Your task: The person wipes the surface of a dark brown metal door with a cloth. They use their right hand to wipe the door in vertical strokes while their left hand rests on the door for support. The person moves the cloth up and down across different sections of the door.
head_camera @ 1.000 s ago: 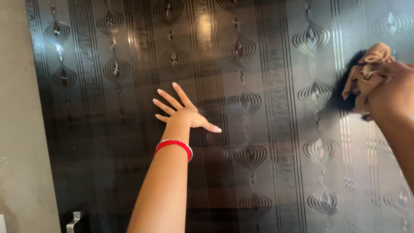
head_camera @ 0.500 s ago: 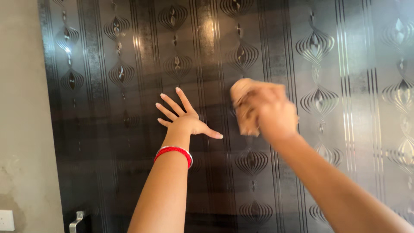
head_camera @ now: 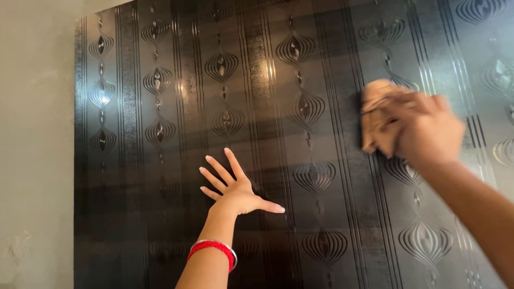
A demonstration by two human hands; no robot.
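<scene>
A tall glossy black panel (head_camera: 300, 64) with etched vertical lines and onion-shaped ornaments fills the view. My left hand (head_camera: 234, 187) lies flat against it, fingers spread, a red bangle (head_camera: 213, 249) on the wrist. My right hand (head_camera: 425, 131) is closed around a crumpled tan cloth (head_camera: 377, 115) and presses it onto the panel at the upper right. The right hand is blurred.
A plain grey-beige wall (head_camera: 35, 144) borders the panel on the left. The panel's left edge runs vertically near it.
My right hand swept the cloth from the far right to the middle of the panel, then back right and higher. The view tilted up, so my left hand sits lower in frame.
</scene>
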